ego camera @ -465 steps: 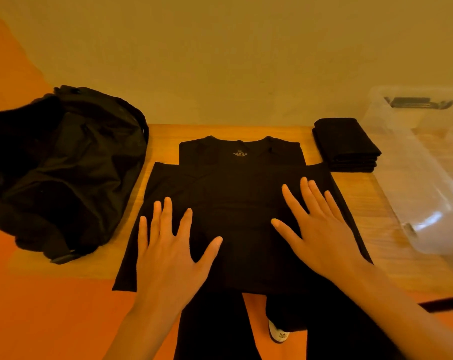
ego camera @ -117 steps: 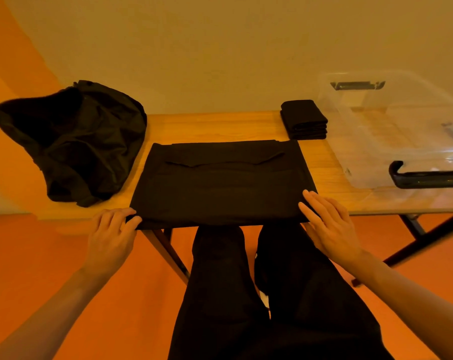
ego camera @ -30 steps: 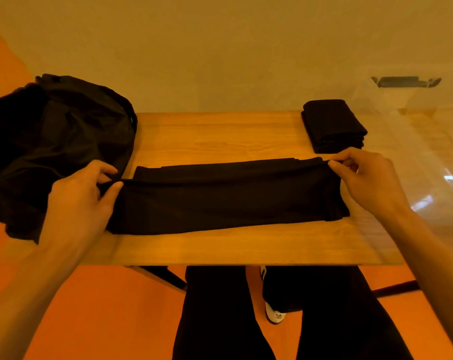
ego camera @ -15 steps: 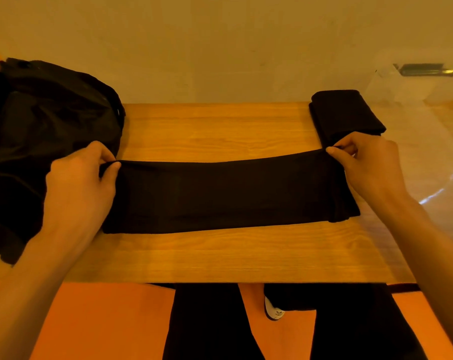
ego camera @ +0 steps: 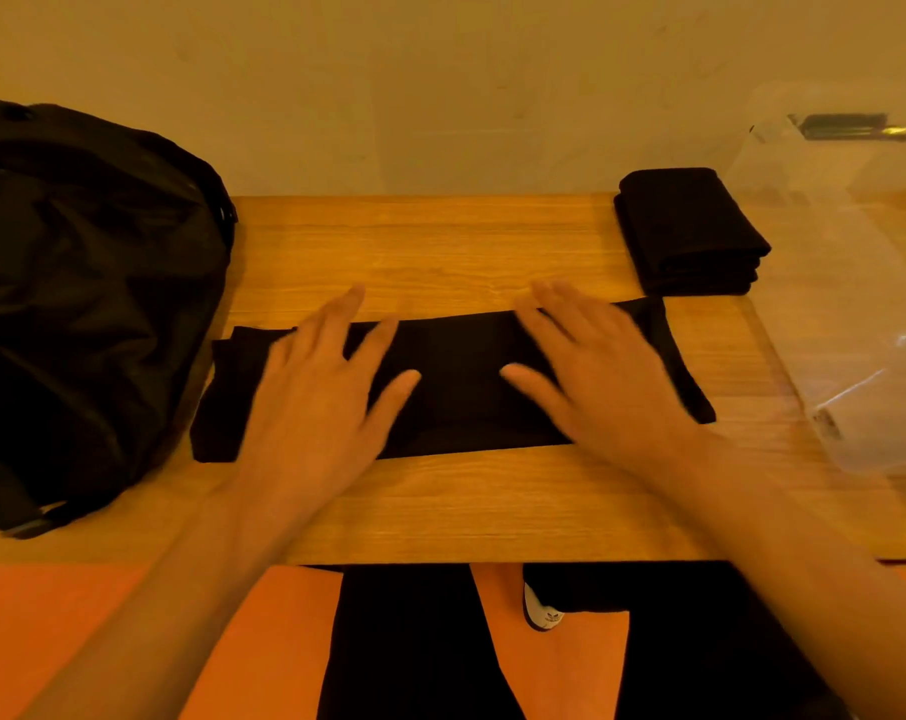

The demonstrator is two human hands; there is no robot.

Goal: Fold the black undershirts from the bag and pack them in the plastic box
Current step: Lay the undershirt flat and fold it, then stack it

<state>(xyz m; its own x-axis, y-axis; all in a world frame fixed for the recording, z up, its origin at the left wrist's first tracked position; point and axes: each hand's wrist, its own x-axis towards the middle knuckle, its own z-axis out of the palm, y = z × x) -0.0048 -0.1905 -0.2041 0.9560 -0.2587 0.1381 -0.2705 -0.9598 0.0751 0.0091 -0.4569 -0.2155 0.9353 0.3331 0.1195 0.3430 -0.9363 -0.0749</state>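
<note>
No wording can be read. A small printed sticker point(ego camera: 825, 424) sits on the near wall of the clear plastic box point(ego camera: 851, 324), its print too blurred to make out. The white shoe point(ego camera: 536, 608) below the tabletop edge bears a small dark emblem point(ego camera: 550, 617), too small to identify.

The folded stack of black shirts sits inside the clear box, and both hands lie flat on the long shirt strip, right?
Not inside: the head view shows the folded stack on the table beside the clear box. The left hand and right hand do lie flat on the shirt strip.
</note>
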